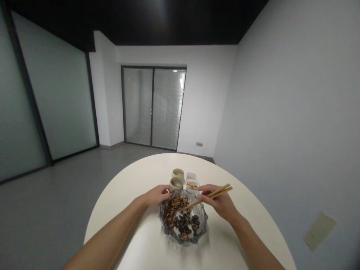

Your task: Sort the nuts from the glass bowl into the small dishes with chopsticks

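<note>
A faceted glass bowl sits in front of me on the table, holding a heap of striped seeds and a darker heap of dark pieces. My right hand grips a pair of wooden chopsticks, whose tips reach over the bowl toward the seeds. My left hand rests at the far rim of the bowl and shows nothing in it. Its fingertips lie close to a beige ceramic cup.
A second beige cup stands behind the first. Next to them are a small white square dish and another white dish holding peanuts. All stand on a round white table, with a grey floor beyond its edge.
</note>
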`<control>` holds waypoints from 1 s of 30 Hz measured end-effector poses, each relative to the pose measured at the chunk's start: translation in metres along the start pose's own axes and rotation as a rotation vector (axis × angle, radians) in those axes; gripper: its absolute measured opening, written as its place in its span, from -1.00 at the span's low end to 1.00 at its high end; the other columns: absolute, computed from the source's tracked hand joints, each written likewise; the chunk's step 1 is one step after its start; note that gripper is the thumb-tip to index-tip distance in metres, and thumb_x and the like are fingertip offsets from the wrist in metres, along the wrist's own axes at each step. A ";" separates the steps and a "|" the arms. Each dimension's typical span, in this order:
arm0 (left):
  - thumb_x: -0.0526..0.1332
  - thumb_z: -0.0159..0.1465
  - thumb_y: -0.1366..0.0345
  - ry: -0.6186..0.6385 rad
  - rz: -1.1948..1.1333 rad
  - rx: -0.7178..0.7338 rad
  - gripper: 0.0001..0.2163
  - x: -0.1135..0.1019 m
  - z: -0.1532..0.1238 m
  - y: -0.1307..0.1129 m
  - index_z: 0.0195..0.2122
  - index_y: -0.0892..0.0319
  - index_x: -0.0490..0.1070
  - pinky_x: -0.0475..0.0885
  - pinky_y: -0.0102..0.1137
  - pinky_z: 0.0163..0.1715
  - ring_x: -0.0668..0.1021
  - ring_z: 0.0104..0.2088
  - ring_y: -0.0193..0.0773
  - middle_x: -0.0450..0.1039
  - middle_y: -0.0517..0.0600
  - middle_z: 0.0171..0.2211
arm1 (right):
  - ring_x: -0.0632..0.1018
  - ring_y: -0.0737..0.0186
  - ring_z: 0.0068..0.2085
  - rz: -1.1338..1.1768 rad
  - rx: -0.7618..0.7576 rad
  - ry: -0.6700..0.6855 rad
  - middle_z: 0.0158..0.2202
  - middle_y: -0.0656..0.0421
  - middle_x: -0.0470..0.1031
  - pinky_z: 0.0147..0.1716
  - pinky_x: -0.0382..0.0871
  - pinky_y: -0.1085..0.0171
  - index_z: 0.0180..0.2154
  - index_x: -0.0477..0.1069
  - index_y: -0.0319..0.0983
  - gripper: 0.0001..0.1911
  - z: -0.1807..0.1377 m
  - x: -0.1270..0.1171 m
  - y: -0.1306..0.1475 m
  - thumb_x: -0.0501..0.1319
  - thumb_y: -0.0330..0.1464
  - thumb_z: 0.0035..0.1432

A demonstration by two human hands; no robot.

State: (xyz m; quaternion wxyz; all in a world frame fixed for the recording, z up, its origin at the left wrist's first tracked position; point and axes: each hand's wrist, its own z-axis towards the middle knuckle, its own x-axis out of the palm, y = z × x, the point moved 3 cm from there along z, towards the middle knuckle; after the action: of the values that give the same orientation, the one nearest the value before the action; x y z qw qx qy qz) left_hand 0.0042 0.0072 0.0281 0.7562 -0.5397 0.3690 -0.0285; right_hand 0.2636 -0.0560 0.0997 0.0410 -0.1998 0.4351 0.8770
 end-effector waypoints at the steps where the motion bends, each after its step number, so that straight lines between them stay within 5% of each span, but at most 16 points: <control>1: 0.18 0.23 0.11 0.001 -0.002 0.000 -0.70 0.000 0.000 0.000 -0.18 0.24 0.47 0.37 -0.40 -0.27 0.48 -0.31 -0.21 0.51 0.00 -0.32 | 0.49 0.27 -0.48 0.007 0.003 -0.005 -0.48 0.16 0.53 -0.51 0.39 0.32 -0.22 0.61 -0.21 -0.73 0.000 0.000 0.001 0.41 -0.20 0.07; 19: 0.19 0.23 0.13 -0.010 0.011 0.006 -0.69 -0.001 0.000 -0.001 -0.15 0.25 0.49 0.37 -0.37 -0.24 0.49 -0.27 -0.17 0.53 0.02 -0.28 | 0.49 0.22 -0.43 0.026 0.068 0.029 -0.45 0.14 0.54 -0.46 0.37 0.28 -0.26 0.58 -0.21 -0.66 -0.002 -0.002 -0.004 0.44 -0.11 0.00; 30: 0.16 0.23 0.15 -0.002 0.015 0.001 -0.75 0.001 0.002 0.006 -0.24 0.23 0.46 0.34 -0.44 -0.34 0.47 -0.35 -0.25 0.48 -0.03 -0.36 | 0.43 0.28 -0.49 -0.126 0.085 0.215 -0.53 0.15 0.51 -0.52 0.25 0.34 -0.48 0.51 -0.27 -0.68 0.001 -0.008 0.005 0.44 -0.16 0.02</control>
State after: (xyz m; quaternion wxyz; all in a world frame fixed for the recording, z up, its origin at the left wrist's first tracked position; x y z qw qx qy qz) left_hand 0.0044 0.0106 0.0230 0.7569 -0.5367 0.3722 -0.0222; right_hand 0.2691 -0.0576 0.1070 0.0576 -0.3177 0.4603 0.8270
